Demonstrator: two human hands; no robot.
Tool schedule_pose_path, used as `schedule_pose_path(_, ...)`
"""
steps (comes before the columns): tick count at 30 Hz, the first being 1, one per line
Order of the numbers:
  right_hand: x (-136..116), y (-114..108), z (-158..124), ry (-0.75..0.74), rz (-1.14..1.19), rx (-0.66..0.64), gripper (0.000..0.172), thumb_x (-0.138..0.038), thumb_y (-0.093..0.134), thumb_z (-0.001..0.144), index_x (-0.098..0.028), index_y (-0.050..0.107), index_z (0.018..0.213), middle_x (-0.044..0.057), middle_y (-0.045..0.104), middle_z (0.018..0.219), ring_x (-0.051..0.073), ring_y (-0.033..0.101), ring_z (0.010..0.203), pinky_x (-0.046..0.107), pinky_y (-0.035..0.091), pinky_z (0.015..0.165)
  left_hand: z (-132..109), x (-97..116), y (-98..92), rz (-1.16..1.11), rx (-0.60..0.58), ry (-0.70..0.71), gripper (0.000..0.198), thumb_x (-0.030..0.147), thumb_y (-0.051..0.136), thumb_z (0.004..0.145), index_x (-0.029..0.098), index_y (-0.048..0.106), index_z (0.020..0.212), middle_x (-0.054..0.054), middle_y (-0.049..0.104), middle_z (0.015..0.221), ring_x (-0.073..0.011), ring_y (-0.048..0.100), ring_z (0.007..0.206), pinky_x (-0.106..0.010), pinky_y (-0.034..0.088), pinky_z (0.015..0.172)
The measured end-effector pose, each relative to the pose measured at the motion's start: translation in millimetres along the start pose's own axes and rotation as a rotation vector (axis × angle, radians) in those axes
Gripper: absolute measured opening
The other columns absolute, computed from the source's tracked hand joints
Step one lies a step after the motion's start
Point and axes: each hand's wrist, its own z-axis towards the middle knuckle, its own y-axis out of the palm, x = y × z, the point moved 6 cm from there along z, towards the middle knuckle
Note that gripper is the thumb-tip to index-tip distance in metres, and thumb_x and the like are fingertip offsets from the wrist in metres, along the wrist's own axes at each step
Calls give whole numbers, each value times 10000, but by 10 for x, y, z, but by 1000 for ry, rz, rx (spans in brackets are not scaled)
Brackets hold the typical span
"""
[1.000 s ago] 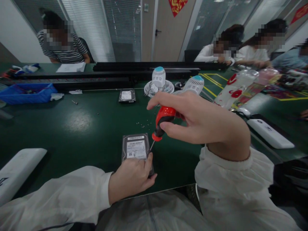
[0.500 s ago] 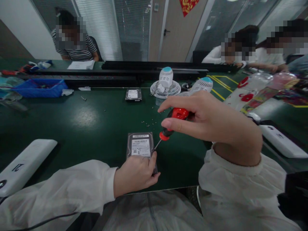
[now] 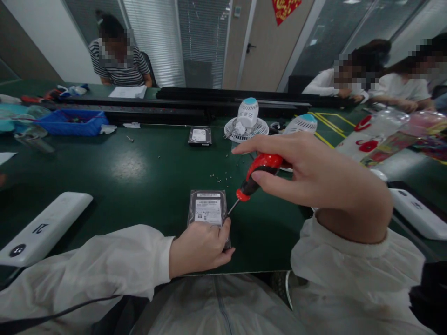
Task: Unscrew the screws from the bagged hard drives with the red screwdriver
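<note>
A hard drive with a white label lies flat near the front edge of the green table. My left hand is closed over its near end, index finger pressed by the right edge and thumb at the near corner. A red and black screwdriver slants down from my right hand, its tip at the drive's right edge beside my left index finger. My right thumb and palm hold the handle, while the index finger stretches out above it. Several small screws lie loose beyond the drive.
A second hard drive sits farther back, near a small white fan. A blue bin stands at the left. White power-bank-like devices lie on both sides. Other people sit across the table.
The whole view has shifted, so the scene sits a little farther right. The screwdriver handle has turned slightly in my right hand. My left hand keeps its hold on the drive.
</note>
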Motion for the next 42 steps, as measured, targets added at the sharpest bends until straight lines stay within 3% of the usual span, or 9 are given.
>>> schedule_pose_path(2,12,2,-13,2,12,-19,436,-411,542,938,-180,673,1283,29,700,830,141,571,663,281,356,665,-2,0,-1,8,6,1,613,475,547,980,-35,651,1304,-174,773,785,-275,742,635,-358,571,532)
schedule_pose_path(6,68,-18,-18,84,-12,-6,463,-570,525,964,-185,736,1111,12,659,703,126,519,579,273,302,607,-4,4,-14,13,17,12,621,482,550,980,-41,653,1298,-175,771,779,-272,739,630,-354,569,526)
schedule_pose_path(11,9,-16,1,23,-7,1,377,-396,552,934,-168,697,1198,-3,637,694,116,511,577,268,319,629,4,0,-46,11,49,12,608,468,590,957,-47,667,1271,-147,759,733,-268,728,596,-356,561,503)
schedule_pose_path(18,33,-21,-17,63,-38,18,396,-497,546,945,-172,733,1074,-8,603,637,103,473,536,259,286,595,11,-3,-43,1,39,14,599,466,587,956,-39,673,1267,-158,777,774,-269,748,640,-353,579,538)
schedule_pose_path(23,-3,-14,-25,12,-34,8,422,-443,555,925,-176,674,1229,0,616,714,121,506,600,270,333,644,8,-2,-45,4,45,12,605,468,589,953,-43,676,1266,-156,775,761,-266,738,616,-353,573,524)
schedule_pose_path(26,23,-23,-18,67,-56,26,433,-539,518,958,-175,718,1083,0,570,674,112,451,593,271,286,624,1,0,-49,3,54,12,605,466,579,959,-45,675,1269,-146,770,743,-263,733,603,-353,571,521)
schedule_pose_path(31,4,-9,-12,25,-26,3,383,-351,570,882,-151,657,1197,2,589,743,119,465,655,286,327,699,0,-8,-45,3,37,10,589,451,564,970,-42,674,1274,-161,778,769,-265,737,613,-353,572,519)
schedule_pose_path(37,49,5,-11,89,-65,6,400,-531,544,943,-158,646,1042,26,610,801,127,459,678,297,303,681,3,-7,-64,10,31,13,582,450,558,974,-34,675,1277,-174,786,801,-271,747,643,-361,588,545)
schedule_pose_path(42,30,0,-13,46,-17,30,371,-389,611,876,-156,596,1165,33,641,915,129,492,719,295,340,702,-3,2,-69,3,45,21,573,432,567,967,-43,679,1266,-171,782,788,-272,742,627,-364,583,525)
